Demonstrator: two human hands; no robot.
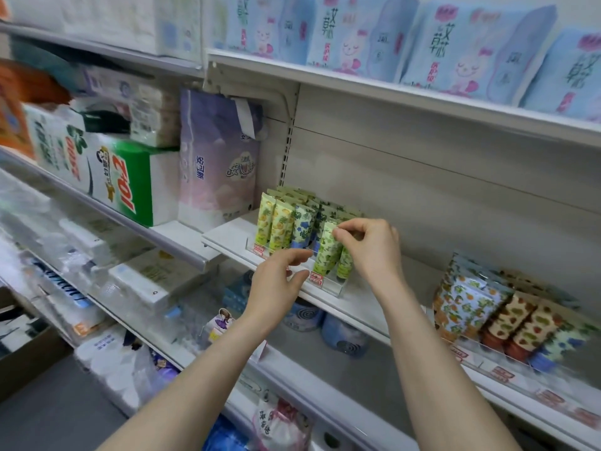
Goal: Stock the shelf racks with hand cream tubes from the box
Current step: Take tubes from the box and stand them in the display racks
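Two bare hands work at a clear rack (330,285) of hand cream tubes standing on a white shop shelf (357,304). The right hand (370,249) pinches the crimped top of a green-leaf tube (326,252) between thumb and fingertips, the tube upright, cap down, at the front of the rack's right-hand lane. A matching green tube (344,266) stands just beside it, partly hidden behind that hand. The left hand (278,276) hovers at the rack's front edge with fingers loosely curled and thumb apart, holding nothing; whether it touches the clear plastic cannot be told. To the left in the same rack stand two yellow-fruit tubes (274,226) and a blue-flower tube (302,227), with more tubes lined up behind them toward the shelf's back panel. Red-and-white price labels (317,278) sit on the rack's front lip. Further right along the shelf, well apart, a second rack (481,345) holds patterned tubes lying back at a slant. A purple tissue pack (214,164) stands on the neighbouring shelf to the left, and pale blue packs (471,43) fill the shelf above. A brown cardboard box (29,353) shows at the lower left edge, on the floor, its contents out of sight.
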